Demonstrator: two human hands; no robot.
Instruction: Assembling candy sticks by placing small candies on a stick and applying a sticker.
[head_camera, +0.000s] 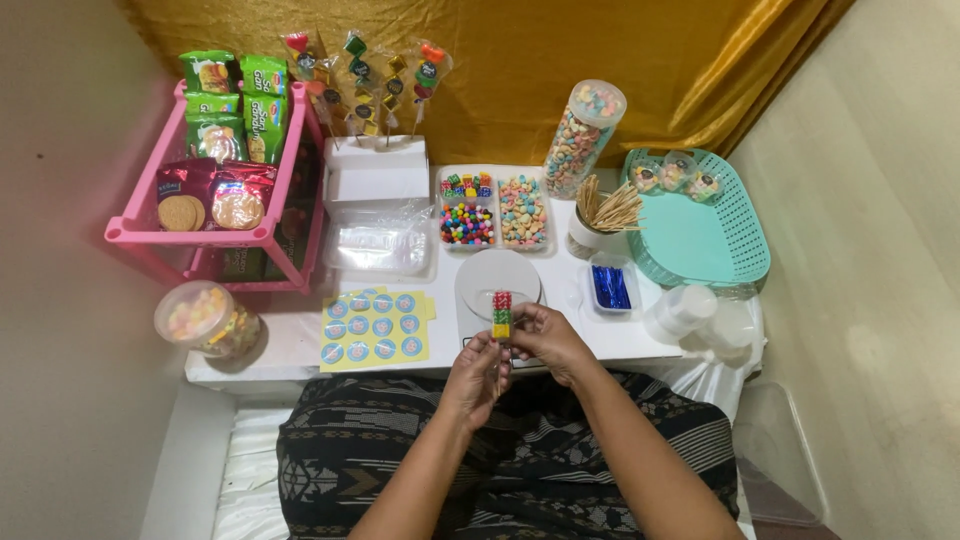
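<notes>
Hands are meeting over the near edge of the white table (300, 350), just in front of the round scale (497, 280). Left hand (478, 372) is pinching the lower end of a thin stick, and right hand (548, 338) is closing its fingertips on the skewer (502, 314) of red, green and yellow candies, apparently steadying the stack so it stays upright. Behind the scale, candy trays (495, 212) and a cup of sticks (600, 215) are sitting within reach. Left of the scale, a sticker sheet (375, 327) is lying flat; further left, a pink rack (215, 170) is holding snacks. Right of the scale, a teal basket (700, 235) is waiting. Nothing is blocking the hands.
</notes>
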